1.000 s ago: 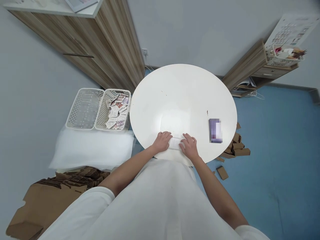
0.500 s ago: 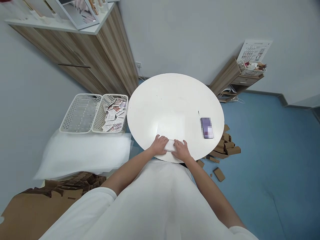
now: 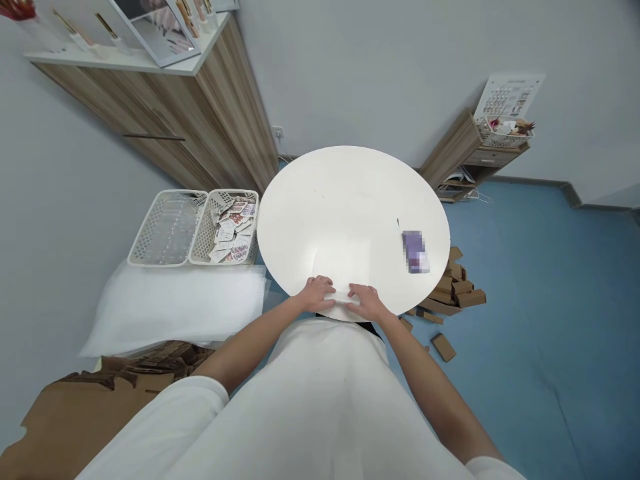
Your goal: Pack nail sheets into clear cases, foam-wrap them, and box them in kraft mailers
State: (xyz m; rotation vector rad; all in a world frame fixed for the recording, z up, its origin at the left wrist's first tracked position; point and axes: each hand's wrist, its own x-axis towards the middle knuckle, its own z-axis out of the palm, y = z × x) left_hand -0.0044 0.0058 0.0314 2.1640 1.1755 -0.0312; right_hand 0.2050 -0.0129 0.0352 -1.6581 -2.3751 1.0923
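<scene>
A small white bundle (image 3: 342, 298) lies at the near edge of the round white table (image 3: 350, 187). My left hand (image 3: 317, 294) grips its left end, fingers bent over it. At the right end, my right hand (image 3: 366, 302) holds it the same way, fingers curled. A thin translucent sheet seems to lie on the table just beyond my hands, its outline faint. Farther right on the table is a purple item (image 3: 415, 251), blurred by pixels.
Left of the table stand a basket of printed cards (image 3: 223, 227) and a basket of clear plastic pieces (image 3: 169, 228), beside white sheets (image 3: 175, 307). Cardboard pieces (image 3: 455, 287) lie on the floor at right. Wooden cabinet (image 3: 220, 100) at back left.
Both hands have drawn slightly nearer the table's front edge with the white bundle, which now looks narrower. The view has shifted a little.
</scene>
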